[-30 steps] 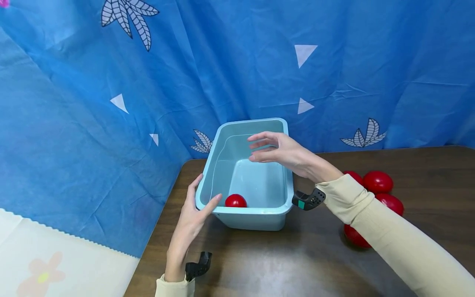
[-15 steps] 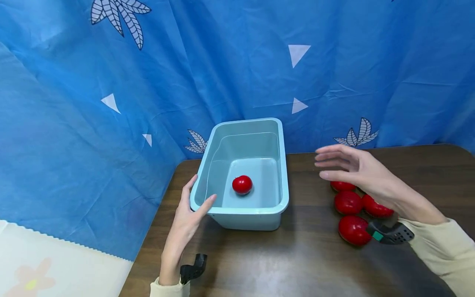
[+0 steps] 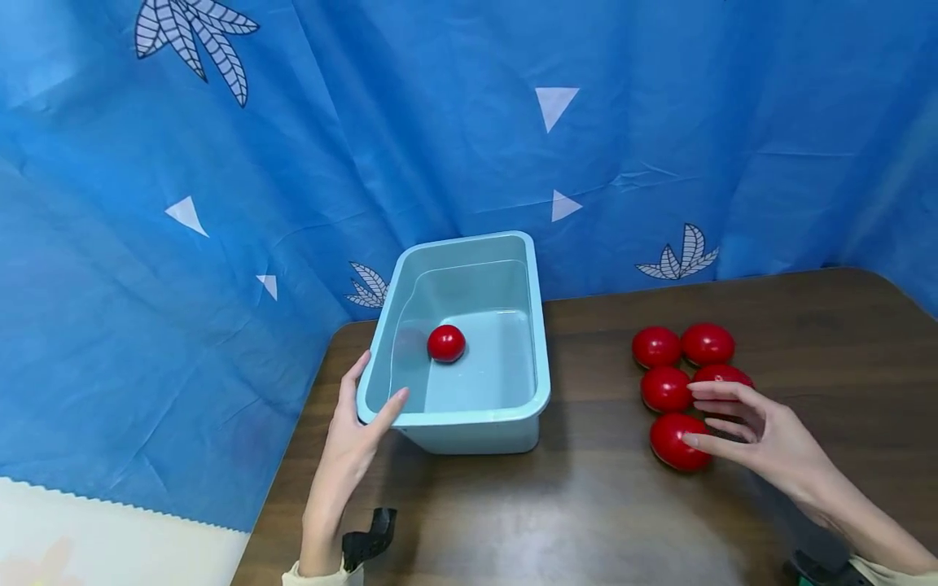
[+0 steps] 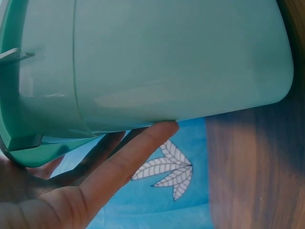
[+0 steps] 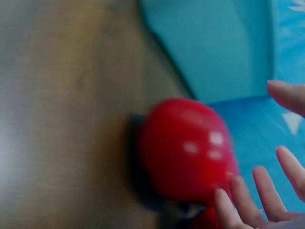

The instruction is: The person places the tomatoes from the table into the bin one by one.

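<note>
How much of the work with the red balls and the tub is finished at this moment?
Done: one red ball lies inside the light blue tub. In hand: the left hand holds the tub's near corner, and the right hand reaches with open fingers to the nearest ball on the table, not yet gripping it. Left: five balls remain on the table beside the tub.
</note>
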`<action>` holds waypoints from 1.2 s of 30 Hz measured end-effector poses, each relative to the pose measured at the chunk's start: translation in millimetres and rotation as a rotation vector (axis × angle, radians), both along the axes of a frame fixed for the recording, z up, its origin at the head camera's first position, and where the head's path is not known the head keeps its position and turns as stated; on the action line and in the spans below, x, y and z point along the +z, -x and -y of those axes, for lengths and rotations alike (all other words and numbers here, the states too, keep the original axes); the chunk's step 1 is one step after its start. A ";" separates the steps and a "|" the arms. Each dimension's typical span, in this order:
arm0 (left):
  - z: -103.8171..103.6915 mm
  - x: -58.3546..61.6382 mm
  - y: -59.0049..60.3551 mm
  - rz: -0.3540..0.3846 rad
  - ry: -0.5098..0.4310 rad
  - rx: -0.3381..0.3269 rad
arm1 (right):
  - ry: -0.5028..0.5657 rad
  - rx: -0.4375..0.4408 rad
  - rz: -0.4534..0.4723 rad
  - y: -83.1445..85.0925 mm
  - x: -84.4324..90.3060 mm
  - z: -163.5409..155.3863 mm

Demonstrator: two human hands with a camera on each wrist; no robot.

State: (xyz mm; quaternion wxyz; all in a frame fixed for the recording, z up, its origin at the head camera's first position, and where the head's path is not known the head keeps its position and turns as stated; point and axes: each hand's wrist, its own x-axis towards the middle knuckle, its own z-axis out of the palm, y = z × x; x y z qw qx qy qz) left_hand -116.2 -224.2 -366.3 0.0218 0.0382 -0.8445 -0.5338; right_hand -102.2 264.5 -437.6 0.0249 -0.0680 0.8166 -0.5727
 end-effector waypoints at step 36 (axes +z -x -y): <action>0.6 1.4 0.3 0.007 0.009 0.006 | -0.148 -0.139 0.032 -10.1 -30.6 25.3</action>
